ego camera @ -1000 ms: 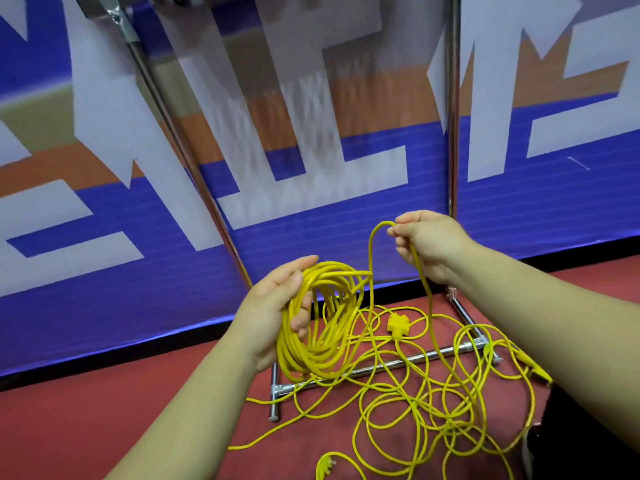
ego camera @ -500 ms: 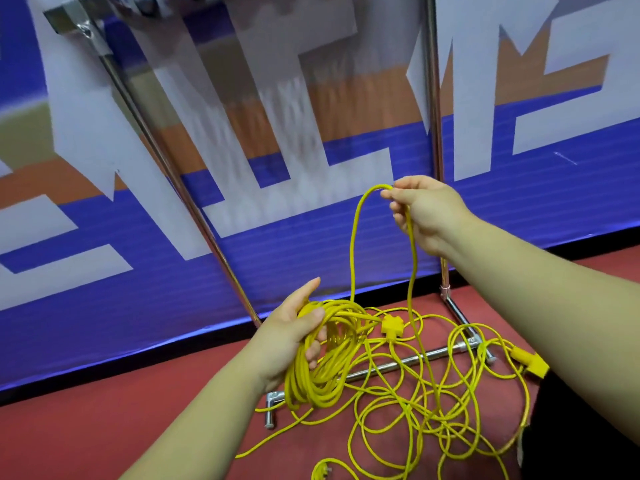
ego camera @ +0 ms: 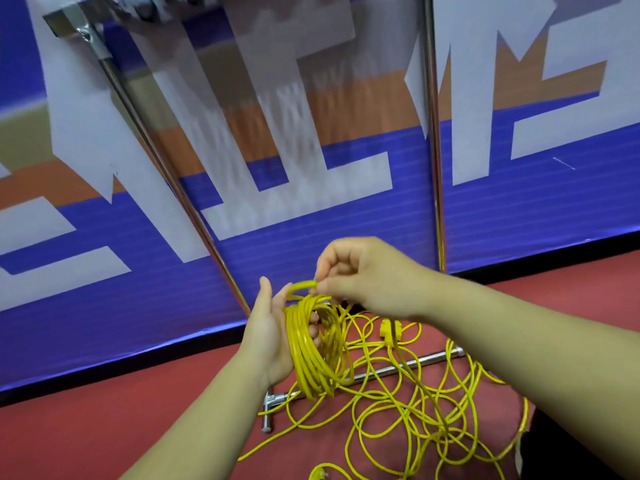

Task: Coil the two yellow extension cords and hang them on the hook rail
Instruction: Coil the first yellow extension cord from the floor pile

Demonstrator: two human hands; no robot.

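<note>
The left hand (ego camera: 273, 337) is held out palm up, thumb pointing upward, with a coil (ego camera: 317, 351) of yellow cord hanging over it. Its fingers (ego camera: 313, 329) curl up through the middle of the coil and grip the bundled turns. The right hand (ego camera: 363, 275) sits just above and to the right, thumb and fingertips pinching a short loop (ego camera: 304, 285) of the same cord right at the top of the coil, close to the left thumb.

From the coil the cord runs down into a loose tangle (ego camera: 415, 410) spread over the red floor (ego camera: 104, 427), near and to the right of the hands. I cannot tell whether the tangle is one cord or two. A yellow plug block (ego camera: 390, 332) lies in it just right of the coil, and another yellow end (ego camera: 320, 474) shows at the near edge.

The tangle lies across the chrome base bar (ego camera: 398, 368) of a metal rack. Its two poles rise behind the hands, the left pole (ego camera: 166, 168) slanting and the right pole (ego camera: 431, 133) nearly straight. The top rail (ego camera: 69, 20) is blurred at the far upper left. Behind stands a blue banner (ego camera: 519, 209) with large white shapes.
</note>
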